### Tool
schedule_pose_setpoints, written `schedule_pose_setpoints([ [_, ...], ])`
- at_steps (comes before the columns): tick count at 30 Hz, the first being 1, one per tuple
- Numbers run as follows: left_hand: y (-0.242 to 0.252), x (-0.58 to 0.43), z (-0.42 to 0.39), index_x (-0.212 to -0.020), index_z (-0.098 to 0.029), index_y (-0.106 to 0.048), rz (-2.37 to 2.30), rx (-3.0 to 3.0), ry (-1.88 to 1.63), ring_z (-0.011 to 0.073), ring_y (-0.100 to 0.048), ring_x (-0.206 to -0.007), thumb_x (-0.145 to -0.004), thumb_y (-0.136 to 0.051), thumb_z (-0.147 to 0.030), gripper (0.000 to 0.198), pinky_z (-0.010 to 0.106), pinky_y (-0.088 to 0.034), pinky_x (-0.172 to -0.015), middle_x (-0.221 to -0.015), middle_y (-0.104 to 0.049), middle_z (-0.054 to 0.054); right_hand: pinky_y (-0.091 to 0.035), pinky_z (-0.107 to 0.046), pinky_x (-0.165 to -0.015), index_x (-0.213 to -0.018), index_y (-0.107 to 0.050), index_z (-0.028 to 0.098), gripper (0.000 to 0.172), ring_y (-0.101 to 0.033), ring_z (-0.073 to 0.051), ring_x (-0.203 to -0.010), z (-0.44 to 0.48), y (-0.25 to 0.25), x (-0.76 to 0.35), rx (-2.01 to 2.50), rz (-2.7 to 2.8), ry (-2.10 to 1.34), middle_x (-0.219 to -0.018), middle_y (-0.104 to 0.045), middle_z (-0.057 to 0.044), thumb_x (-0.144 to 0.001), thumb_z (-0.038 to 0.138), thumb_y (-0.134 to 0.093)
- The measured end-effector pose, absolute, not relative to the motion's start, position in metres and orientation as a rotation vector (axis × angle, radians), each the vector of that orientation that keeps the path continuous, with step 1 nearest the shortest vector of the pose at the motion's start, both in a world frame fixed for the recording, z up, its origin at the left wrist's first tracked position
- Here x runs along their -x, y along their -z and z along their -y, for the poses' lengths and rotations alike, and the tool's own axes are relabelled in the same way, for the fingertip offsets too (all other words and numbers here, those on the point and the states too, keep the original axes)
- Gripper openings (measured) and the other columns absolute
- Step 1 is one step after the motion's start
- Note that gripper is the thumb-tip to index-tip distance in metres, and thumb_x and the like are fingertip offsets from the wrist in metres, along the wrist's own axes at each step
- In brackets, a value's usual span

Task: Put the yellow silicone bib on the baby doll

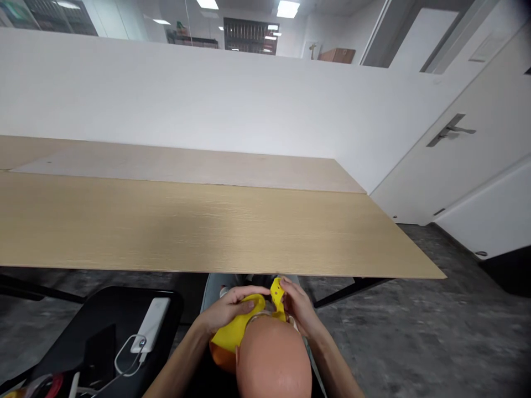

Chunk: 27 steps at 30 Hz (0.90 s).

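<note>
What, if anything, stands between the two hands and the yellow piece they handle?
Nothing visible does. The left hand holds the yellow piece, and the right hand pinches its strap. The round peach-coloured form sits nearer the camera, not between them.

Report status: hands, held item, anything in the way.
Left hand and right hand grip yellow piece, above bald doll head. Table just ahead.

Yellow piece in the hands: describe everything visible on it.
The yellow piece is bright, matte and looks soft, like rubber or silicone. A broad sheet part bends around a smooth peach dome. A narrow strap with at least one small dark hole sticks up. The left hand lies on the sheet and the right hand pinches the strap. It sits below the table edge, with its lower part hidden.
</note>
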<state>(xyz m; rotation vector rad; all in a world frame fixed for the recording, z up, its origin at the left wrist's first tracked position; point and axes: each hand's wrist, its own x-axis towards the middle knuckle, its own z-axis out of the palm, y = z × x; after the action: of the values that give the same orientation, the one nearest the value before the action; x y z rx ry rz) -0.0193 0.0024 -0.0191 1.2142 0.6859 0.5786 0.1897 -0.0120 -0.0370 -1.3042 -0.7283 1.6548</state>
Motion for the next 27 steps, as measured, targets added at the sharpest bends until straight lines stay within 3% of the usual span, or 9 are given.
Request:
schedule_pose_setpoints([
  [5,0.021,0.03,-0.005,-0.108,-0.014,-0.068,-0.727,-1.268,-0.563,0.0201,-0.061,-0.094,-0.088,-0.06,-0.047,0.039,0.03,-0.045,-0.084,-0.105,-0.067,0.009,-0.039,-0.023,-0.059,-0.081,-0.057,0.017,0.036,-0.052,-0.013,-0.064,0.017,0.03,-0.195,1.239,0.807,-1.776,-0.071,-0.057,0.0,-0.072,0.048,-0.073],
  [9,0.006,0.041,0.001,-0.126,-0.02,-0.058,-0.686,-1.432,-0.539,0.0234,-0.056,-0.112,-0.083,-0.069,-0.037,0.049,0.035,-0.042,-0.099,-0.121,-0.062,0.009,-0.045,-0.028,-0.07,-0.096,-0.062,0.018,0.047,-0.059,-0.02,-0.08,0.022,0.029,-0.203,1.333,0.627,-1.682,-0.09,-0.064,-0.005,-0.064,0.049,-0.079],
  [12,-0.006,0.05,0.01,-0.133,-0.021,-0.053,-0.686,-1.53,-0.514,0.025,-0.053,-0.12,-0.079,-0.072,-0.031,0.058,0.04,-0.038,-0.107,-0.128,-0.058,0.01,-0.043,-0.027,-0.068,-0.092,-0.062,0.018,0.047,-0.057,-0.019,-0.079,0.029,0.027,-0.213,1.35,0.611,-1.594,-0.089,-0.061,-0.005,-0.063,0.049,-0.08],
  [16,-0.011,0.058,0.02,-0.138,-0.028,-0.049,-0.784,-1.759,-0.436,0.0295,-0.042,-0.132,-0.072,-0.074,-0.024,0.071,0.045,-0.032,-0.113,-0.143,-0.046,0.009,-0.034,-0.023,-0.06,-0.081,-0.055,0.018,0.034,-0.043,-0.013,-0.066,0.043,0.017,-0.227,1.273,1.028,-1.483,-0.07,-0.044,0.001,-0.08,0.05,-0.068],
  [18,-0.004,0.059,0.023,-0.142,-0.033,-0.044,-0.824,-1.858,-0.379,0.0311,-0.035,-0.137,-0.069,-0.073,-0.019,0.08,0.047,-0.028,-0.115,-0.15,-0.037,0.008,-0.033,-0.024,-0.06,-0.089,-0.059,0.019,0.03,-0.042,-0.013,-0.066,0.05,0.012,-0.233,1.332,1.248,-1.37,-0.07,-0.042,0.002,-0.083,0.048,-0.066],
  [20,0.009,0.057,0.025,-0.145,-0.035,-0.039,-0.906,-1.928,-0.363,0.031,-0.033,-0.139,-0.07,-0.07,-0.017,0.083,0.047,-0.028,-0.115,-0.153,-0.032,0.007,-0.037,-0.025,-0.064,-0.103,-0.062,0.02,0.032,-0.048,-0.016,-0.072,0.057,0.012,-0.239,1.427,1.404,-1.308,-0.077,-0.051,0.0,-0.083,0.044,-0.066],
  [24,0.037,0.052,0.024,-0.149,-0.031,-0.03,-1.098,-2.005,-0.42,0.0304,-0.04,-0.133,-0.072,-0.067,-0.018,0.087,0.049,-0.029,-0.113,-0.148,-0.043,0.009,-0.042,-0.031,-0.089,-0.123,-0.06,0.024,0.046,-0.055,-0.024,-0.103,0.068,0.021,-0.248,1.454,1.572,-1.328,-0.111,-0.06,-0.006,-0.08,0.035,-0.07],
  [27,0.048,0.051,0.022,-0.151,-0.027,-0.026,-1.221,-1.983,-0.431,0.0319,-0.045,-0.128,-0.069,-0.071,-0.02,0.093,0.05,-0.032,-0.109,-0.141,-0.05,0.012,-0.041,-0.034,-0.097,-0.13,-0.058,0.024,0.052,-0.053,-0.025,-0.11,0.071,0.032,-0.253,1.471,1.711,-1.231,-0.114,-0.056,-0.008,-0.079,0.03,-0.07],
])
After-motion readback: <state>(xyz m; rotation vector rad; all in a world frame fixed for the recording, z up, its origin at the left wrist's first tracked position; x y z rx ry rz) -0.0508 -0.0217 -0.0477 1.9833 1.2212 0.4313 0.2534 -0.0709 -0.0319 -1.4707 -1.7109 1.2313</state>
